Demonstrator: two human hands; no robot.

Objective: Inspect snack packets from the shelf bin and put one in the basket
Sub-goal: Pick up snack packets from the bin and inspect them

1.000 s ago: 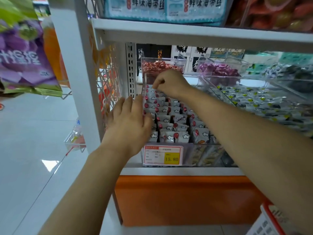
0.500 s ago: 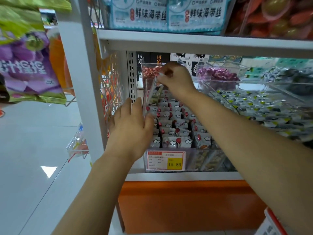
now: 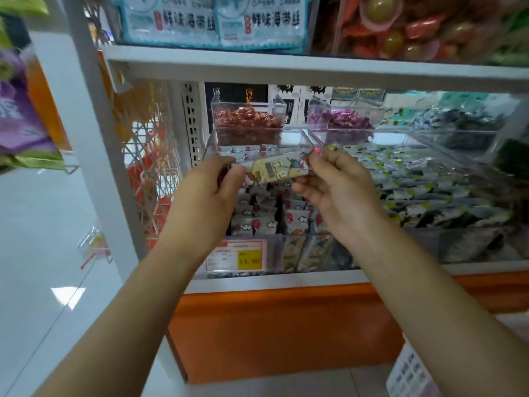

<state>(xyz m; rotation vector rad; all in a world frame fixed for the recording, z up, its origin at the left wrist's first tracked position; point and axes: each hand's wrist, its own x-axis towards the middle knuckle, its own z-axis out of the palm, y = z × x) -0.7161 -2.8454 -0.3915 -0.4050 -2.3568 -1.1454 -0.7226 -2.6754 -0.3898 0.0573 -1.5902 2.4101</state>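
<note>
1. Grip, left: my left hand (image 3: 206,202) pinches the left end of one snack packet (image 3: 274,169) between thumb and fingers. The grip is clamped on the packet.

2. Grip, right: my right hand (image 3: 340,196) pinches the right end of the same packet with the thumb and forefinger. The other fingers curl loosely below it. This grip is also clamped on the packet.

3. Position of the packet: it is held nearly level between both hands, printed face towards me. It is raised above the clear shelf bin (image 3: 274,253) and touches nothing but my fingers.

4. Bin contents: rows of white packets (image 3: 254,224) with red marks stand on edge in the bin. A price tag (image 3: 237,257) with a yellow field is fixed to the front wall.

5. Basket: the white lattice basket (image 3: 408,375) is at the lower right, near the floor and well apart from the packet. Only a corner shows, beside my right forearm.

6. Surroundings: a neighbouring bin (image 3: 429,156) to the right holds green-marked packets. Two smaller bins behind hold red sweets (image 3: 246,118) and purple sweets (image 3: 343,120).
</note>
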